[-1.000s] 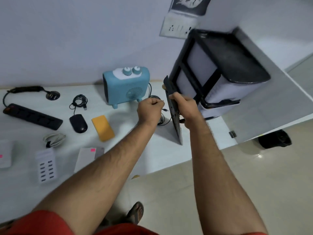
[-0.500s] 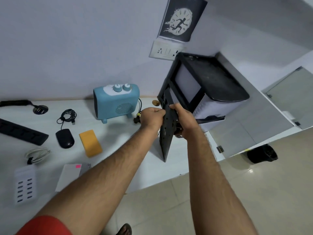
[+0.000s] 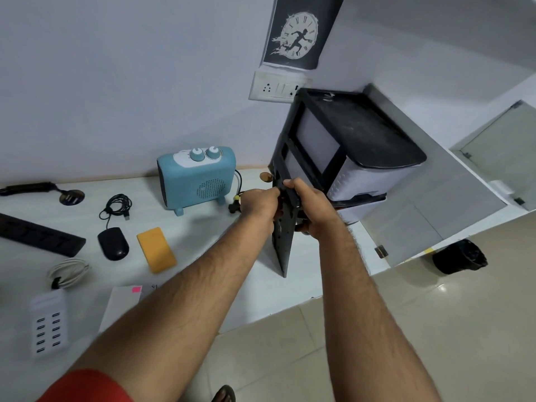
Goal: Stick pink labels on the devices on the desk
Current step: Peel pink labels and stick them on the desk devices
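A flat black device (image 3: pixel 282 242) stands on edge on the white desk (image 3: pixel 203 227), its lower corner on the desktop. My right hand (image 3: pixel 311 208) grips its upper edge from the right. My left hand (image 3: pixel 259 206) has curled fingers pressed against the device's left face near the top; what it pinches is hidden. A white flat device (image 3: pixel 121 303) with a pink label (image 3: pixel 136 289) lies at the front edge. A blue heater (image 3: pixel 197 177) stands at the back.
On the desk lie a yellow pad (image 3: pixel 156 249), a black mouse (image 3: pixel 113 242), a black power strip (image 3: pixel 40 235), a white cable coil (image 3: pixel 68 272) and a white multi-port charger (image 3: pixel 49 323). A black-and-white drawer unit (image 3: pixel 348 152) stands at the right. A black bin (image 3: pixel 459 256) sits on the floor.
The view has tilted up and shifted right. Both hands stay at the top of the upright black device, which has swung slightly and now stands steeper.
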Tool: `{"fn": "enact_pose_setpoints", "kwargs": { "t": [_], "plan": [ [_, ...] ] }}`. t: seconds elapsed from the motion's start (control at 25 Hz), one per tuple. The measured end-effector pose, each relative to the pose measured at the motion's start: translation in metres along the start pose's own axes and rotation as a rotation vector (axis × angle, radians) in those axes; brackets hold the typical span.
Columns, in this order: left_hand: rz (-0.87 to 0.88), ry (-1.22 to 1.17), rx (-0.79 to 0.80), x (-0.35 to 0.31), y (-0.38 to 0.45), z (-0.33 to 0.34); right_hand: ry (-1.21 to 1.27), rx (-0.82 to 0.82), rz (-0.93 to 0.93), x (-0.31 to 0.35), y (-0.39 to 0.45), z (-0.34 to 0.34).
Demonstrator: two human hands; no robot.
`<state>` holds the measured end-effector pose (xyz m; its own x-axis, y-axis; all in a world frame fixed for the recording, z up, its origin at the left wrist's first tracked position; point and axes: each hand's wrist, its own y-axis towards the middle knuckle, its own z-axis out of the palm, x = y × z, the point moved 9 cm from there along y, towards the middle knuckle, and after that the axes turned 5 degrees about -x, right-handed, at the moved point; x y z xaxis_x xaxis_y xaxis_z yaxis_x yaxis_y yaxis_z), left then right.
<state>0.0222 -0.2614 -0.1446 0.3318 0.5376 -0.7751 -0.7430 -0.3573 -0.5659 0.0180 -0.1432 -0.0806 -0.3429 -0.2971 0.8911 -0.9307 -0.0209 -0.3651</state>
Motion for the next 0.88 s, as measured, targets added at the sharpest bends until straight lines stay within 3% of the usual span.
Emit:
{"fn": "enact_pose_setpoints", "kwargs": {
  "t": [0.2,0.4,0.72,0.88],
  "plan": [
    [-0.028,-0.039,0.111,0.001,-0.015,0.01,0.009,-0.007,0.019,0.0,-0.003,-0.007],
    [0.157,0.071,0.167,0.011,-0.03,0.016,0.043,0.002,0.025,0.002,-0.005,-0.01],
    [0.265,0.063,0.198,0.014,-0.041,0.02,0.041,-0.011,0.03,0.002,-0.003,-0.011],
    [0.262,0.022,0.139,0.017,-0.042,0.014,0.028,-0.015,0.035,0.0,-0.001,-0.009]
  ]
}}
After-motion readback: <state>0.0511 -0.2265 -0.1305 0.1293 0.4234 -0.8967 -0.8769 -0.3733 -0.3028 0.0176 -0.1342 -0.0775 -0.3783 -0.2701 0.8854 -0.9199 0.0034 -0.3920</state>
